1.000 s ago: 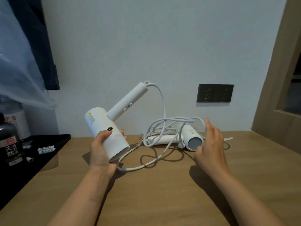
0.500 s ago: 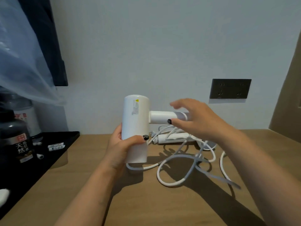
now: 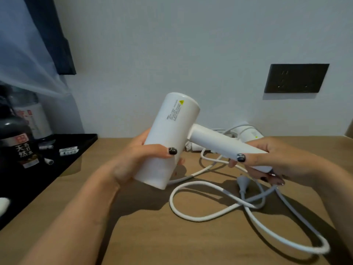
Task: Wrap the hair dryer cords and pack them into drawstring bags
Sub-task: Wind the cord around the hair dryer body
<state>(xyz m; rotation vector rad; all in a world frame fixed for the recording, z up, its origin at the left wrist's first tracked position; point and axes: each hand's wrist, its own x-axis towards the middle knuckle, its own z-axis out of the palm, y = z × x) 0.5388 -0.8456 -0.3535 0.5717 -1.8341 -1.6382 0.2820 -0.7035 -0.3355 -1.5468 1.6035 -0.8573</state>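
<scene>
A white hair dryer point(image 3: 170, 131) is held above the wooden table point(image 3: 191, 241). My left hand point(image 3: 139, 155) grips its barrel, thumb across the front. My right hand point(image 3: 271, 159) grips the handle, which points right. Its white cord point(image 3: 219, 215) hangs from the handle end and lies in loose loops on the table. A second white hair dryer point(image 3: 248, 132) lies against the wall behind, mostly hidden, with its own cord tangled beside it. No drawstring bag is in view.
A black tray point(image 3: 57, 169) at the left holds dark bottles point(image 3: 21, 148) and small sachets. A dark wall socket point(image 3: 296, 78) sits at the upper right. A sheer curtain point(image 3: 24, 54) hangs at the far left.
My right hand has closed around the dryer's handle after reaching toward it. The dryer tilted, its handle lowering to the right, and the cord spread into wider loops near me.
</scene>
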